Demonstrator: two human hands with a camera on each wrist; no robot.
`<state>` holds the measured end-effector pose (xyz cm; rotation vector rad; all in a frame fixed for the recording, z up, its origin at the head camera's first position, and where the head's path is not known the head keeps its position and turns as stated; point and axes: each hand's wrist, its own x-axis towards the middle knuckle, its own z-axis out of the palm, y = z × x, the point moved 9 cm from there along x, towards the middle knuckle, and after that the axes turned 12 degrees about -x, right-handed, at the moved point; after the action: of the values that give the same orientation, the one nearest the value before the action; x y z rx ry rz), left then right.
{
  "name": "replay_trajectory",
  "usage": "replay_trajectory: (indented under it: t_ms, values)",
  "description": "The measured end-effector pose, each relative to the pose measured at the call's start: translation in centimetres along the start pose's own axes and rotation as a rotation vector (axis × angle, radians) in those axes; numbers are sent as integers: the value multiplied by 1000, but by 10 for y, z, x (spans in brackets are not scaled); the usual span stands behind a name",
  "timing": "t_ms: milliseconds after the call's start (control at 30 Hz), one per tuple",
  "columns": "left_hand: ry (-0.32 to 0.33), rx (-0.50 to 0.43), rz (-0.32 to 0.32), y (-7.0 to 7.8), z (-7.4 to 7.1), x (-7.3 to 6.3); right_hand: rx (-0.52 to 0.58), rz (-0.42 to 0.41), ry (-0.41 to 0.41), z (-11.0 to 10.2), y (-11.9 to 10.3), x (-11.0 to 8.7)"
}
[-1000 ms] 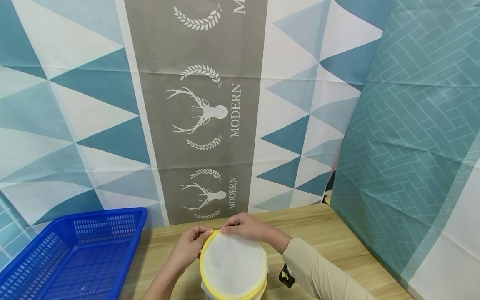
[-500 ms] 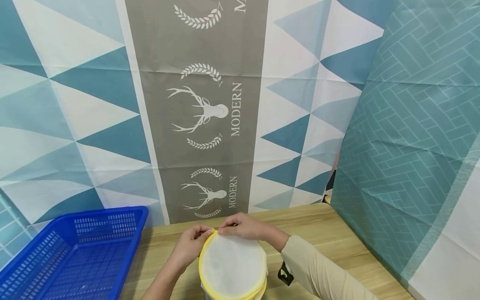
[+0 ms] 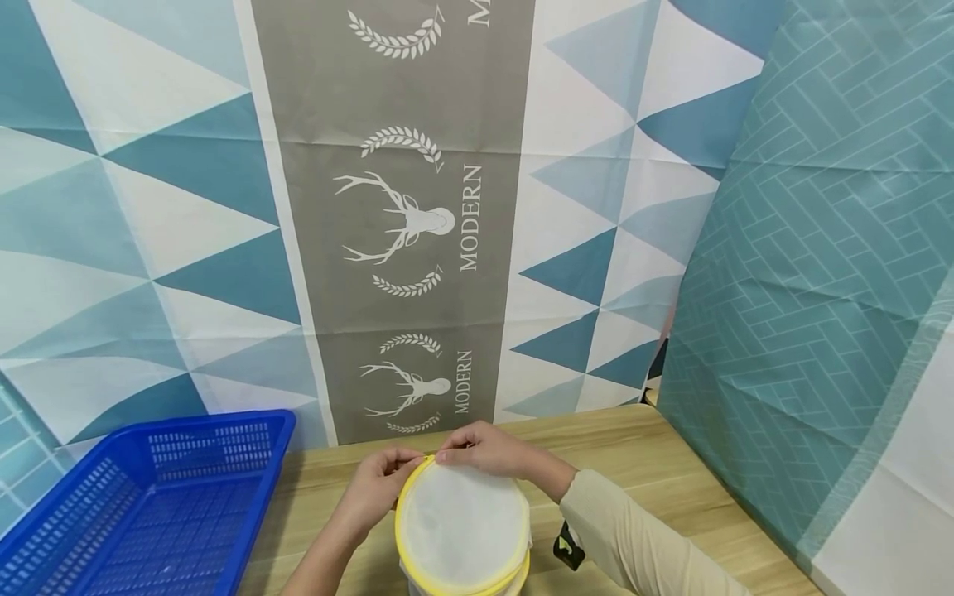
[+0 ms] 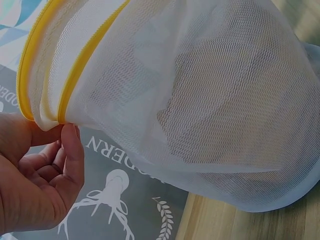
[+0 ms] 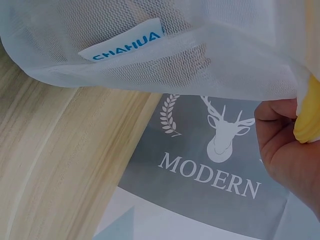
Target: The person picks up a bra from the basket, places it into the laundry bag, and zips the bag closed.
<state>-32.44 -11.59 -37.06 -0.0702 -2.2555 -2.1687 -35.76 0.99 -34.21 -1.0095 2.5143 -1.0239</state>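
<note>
A white mesh laundry bag (image 3: 465, 526) with a round top and yellow zipper trim stands in front of me on the table. At the far left of its rim, my left hand (image 3: 380, 488) pinches the edge between thumb and index finger. The left wrist view shows this pinch at the end of the yellow zipper (image 4: 85, 65). Right beside it, my right hand (image 3: 488, 451) pinches the same rim, its thumb lying over the white top. In the right wrist view, the fingers meet at the yellow trim (image 5: 308, 112). A white label (image 5: 125, 44) with blue letters is on the bag's side.
A blue plastic basket (image 3: 257, 513) with slotted walls stands to the left on the wooden table (image 3: 619, 447). Behind the table hangs a patterned cloth (image 3: 402, 306), and a teal one (image 3: 812, 273) hangs at the right. A black strap (image 3: 570, 548) shows by my right sleeve.
The bag's round top has shifted very slightly left over the last second. Both hands keep their pinch at the far rim, almost still.
</note>
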Motion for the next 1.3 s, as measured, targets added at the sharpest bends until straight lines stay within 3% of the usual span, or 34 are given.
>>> replay_trajectory:
  t_ms: [367,1300]
  values:
    - [66,45,14,3,-3,-1,-3,0,0,0,2,0]
    - [58,25,10,5,-4,-3,15,42,30,-4,8,-3]
